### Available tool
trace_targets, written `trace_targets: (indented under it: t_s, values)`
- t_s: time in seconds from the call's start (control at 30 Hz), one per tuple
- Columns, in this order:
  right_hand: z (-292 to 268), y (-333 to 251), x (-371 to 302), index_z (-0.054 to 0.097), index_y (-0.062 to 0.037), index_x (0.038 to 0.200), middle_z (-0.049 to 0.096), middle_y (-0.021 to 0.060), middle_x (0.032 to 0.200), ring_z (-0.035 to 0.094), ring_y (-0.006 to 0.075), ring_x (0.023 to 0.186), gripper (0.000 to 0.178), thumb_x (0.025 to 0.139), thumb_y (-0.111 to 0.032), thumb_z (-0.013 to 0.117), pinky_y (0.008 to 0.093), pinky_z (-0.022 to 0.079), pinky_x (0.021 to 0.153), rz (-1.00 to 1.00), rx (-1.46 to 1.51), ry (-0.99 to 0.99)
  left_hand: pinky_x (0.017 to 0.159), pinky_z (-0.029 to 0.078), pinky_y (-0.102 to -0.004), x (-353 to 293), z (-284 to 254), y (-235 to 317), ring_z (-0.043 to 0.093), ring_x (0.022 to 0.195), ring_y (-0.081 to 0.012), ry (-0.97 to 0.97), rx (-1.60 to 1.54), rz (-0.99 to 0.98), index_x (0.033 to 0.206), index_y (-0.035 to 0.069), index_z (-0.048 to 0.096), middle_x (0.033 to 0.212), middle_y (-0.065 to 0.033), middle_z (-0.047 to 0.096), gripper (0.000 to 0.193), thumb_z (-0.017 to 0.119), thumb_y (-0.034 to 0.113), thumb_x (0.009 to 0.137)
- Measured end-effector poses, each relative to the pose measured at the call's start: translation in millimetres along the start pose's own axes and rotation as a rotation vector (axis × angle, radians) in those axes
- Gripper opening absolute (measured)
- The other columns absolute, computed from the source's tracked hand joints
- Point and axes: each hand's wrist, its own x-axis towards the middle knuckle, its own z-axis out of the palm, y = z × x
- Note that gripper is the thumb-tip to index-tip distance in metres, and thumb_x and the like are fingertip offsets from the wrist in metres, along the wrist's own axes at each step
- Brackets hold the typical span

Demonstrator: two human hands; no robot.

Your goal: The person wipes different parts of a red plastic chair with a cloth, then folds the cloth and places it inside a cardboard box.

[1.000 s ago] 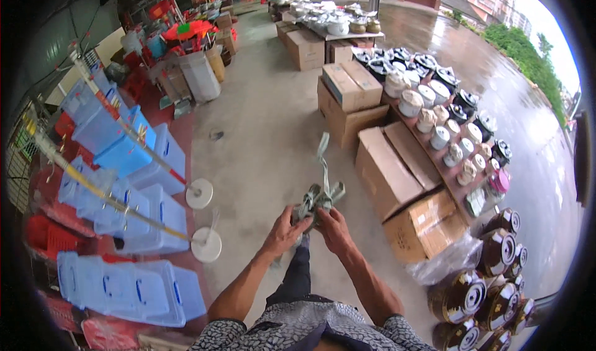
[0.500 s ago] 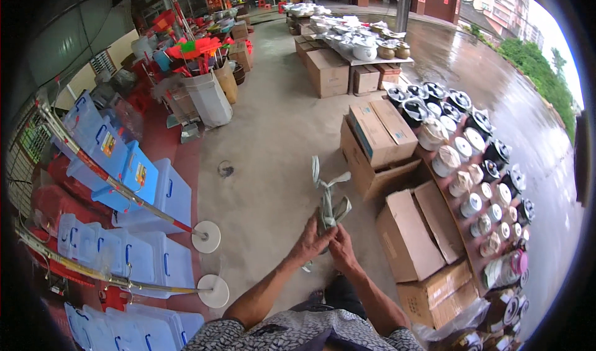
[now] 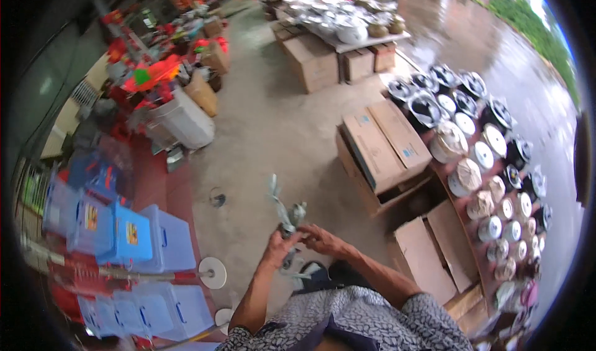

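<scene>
A bundle of pale grey-green plastic strip (image 3: 283, 213) is bunched and knotted in front of my body, with one loose end standing up and others trailing below. My left hand (image 3: 279, 246) is closed around its lower part. From the other side, my right hand (image 3: 320, 239) comes in with its fingers pinched against the same strip, beside the left fingers. Motion blur and the fingers hide the exact grip.
Open cardboard boxes (image 3: 388, 143) stand to the right, beside rows of lidded pots (image 3: 484, 155). At left are blue storage boxes (image 3: 133, 232) and a pole with a white round base (image 3: 213, 273). Farther off, a table (image 3: 372, 40) holds wrapped pots.
My view has turned and tilted down. Both hands now appear farther left, the right forearm slants more across, and the strip's loose ends hang differently.
</scene>
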Motion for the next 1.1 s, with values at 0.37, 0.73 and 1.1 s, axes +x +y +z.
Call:
trace_targets:
  t_s: [0.37,0.73,1.1]
  values:
    - [-260.3,95.5,29.4,0.066,0.0023,0.125,0.075,0.0183,0.109,0.071,0.0311,0.103,0.042,0.089,-0.018,0.060,0.0380,0.054,0.094,0.504,-0.215,0.970,0.074,0.052,-0.0358,249.8,-28.4,80.1,0.066,0.075,-0.0198,0.053,0.503,0.003,0.115,-0.001,0.054,0.094,-0.0084,0.065,0.048,0.080,0.029,0.086]
    - [-421.9,163.1,92.2,0.055,-0.0044,0.133,0.052,0.0221,0.132,0.052,0.0451,0.120,0.054,0.080,-0.006,0.061,0.0530,0.050,0.096,0.804,-0.867,1.204,0.088,0.049,-0.0446,484.3,-5.8,142.8,0.060,0.099,-0.0362,-0.327,1.035,0.118,0.116,-0.001,0.062,0.105,-0.0210,0.063,0.048,0.081,0.026,0.082]
    - [-442.9,107.2,108.2,0.058,-0.0033,0.126,0.056,0.0190,0.112,0.054,0.0375,0.109,0.048,0.080,-0.011,0.068,0.0493,0.046,0.089,0.929,-0.918,1.273,0.088,0.049,-0.0482,595.2,60.5,201.3,0.063,0.104,-0.0441,-0.440,1.117,0.120,0.123,-0.001,0.054,0.114,-0.0263,0.065,0.053,0.079,0.026,0.085]
